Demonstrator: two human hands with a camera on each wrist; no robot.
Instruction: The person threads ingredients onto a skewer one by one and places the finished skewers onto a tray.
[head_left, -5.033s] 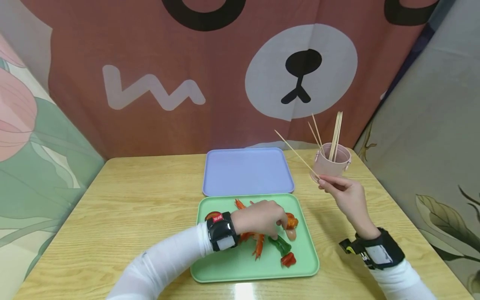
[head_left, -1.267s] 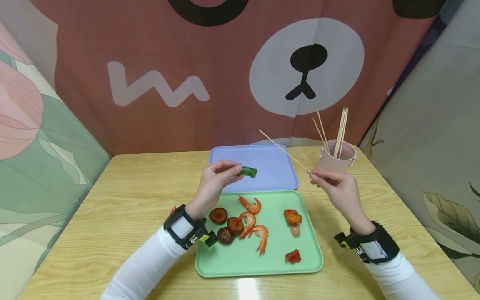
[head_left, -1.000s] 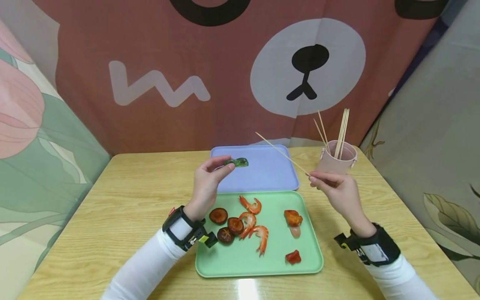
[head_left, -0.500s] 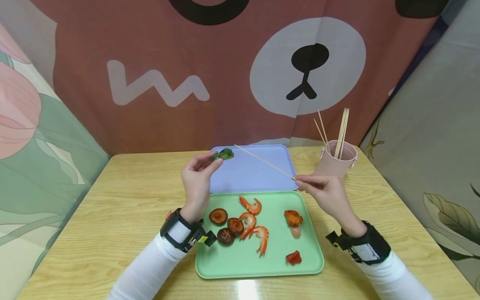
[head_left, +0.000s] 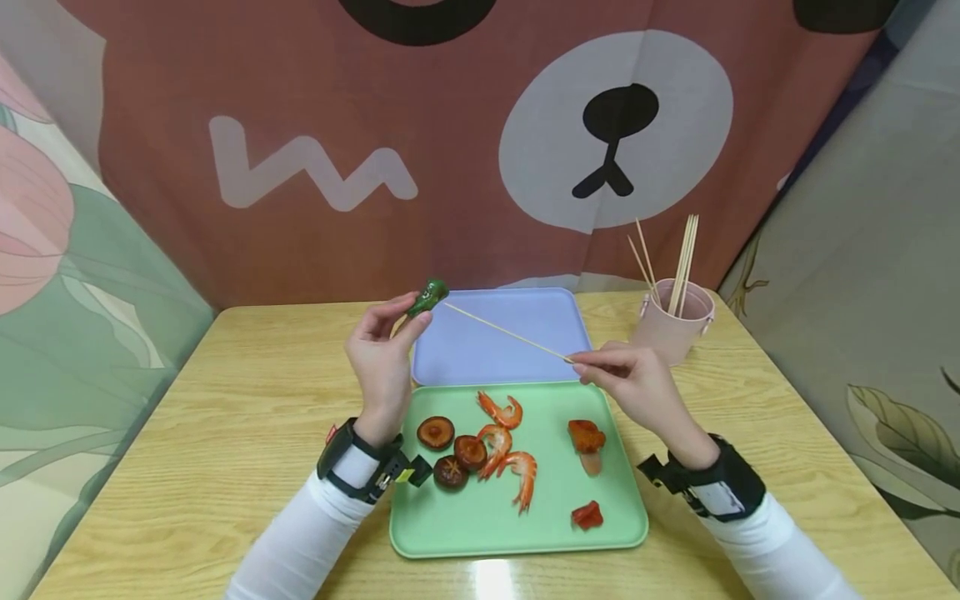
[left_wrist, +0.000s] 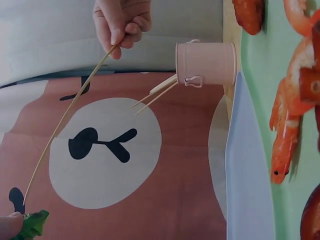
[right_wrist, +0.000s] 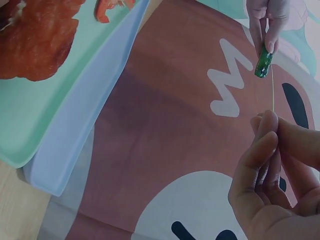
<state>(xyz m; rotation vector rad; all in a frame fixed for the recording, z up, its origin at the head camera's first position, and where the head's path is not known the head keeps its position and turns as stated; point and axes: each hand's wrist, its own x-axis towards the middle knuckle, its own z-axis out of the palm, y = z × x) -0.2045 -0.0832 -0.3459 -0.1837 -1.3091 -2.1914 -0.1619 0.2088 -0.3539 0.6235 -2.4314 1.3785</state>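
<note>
Up over the far side of the table, my left hand (head_left: 379, 362) pinches a glossy green pepper piece (head_left: 429, 297) between thumb and fingers. A thin bamboo skewer (head_left: 510, 332) is pinched near its end by my right hand (head_left: 637, 387), and it slants up to the left. The skewer's far tip sits right at the pepper piece (left_wrist: 34, 225) in the left wrist view. Seen from the right wrist, the skewer (right_wrist: 273, 92) runs from the right fingertips toward the pepper piece (right_wrist: 263, 62); part of the pepper is hidden by the left fingers.
A green tray (head_left: 517, 533) carries mushrooms (head_left: 437, 432), shrimp (head_left: 523, 479), an orange-brown meat piece (head_left: 587, 435) with a pale pink piece under it, and a red piece (head_left: 587, 515). Behind lies a blue tray (head_left: 495, 350). A pink bucket (head_left: 667, 333) holds several skewers.
The left hand lifted the green pepper piece off the green tray, then moved it left and up, turning it. The right hand moved left, bringing the skewer's tip to the pepper.
</note>
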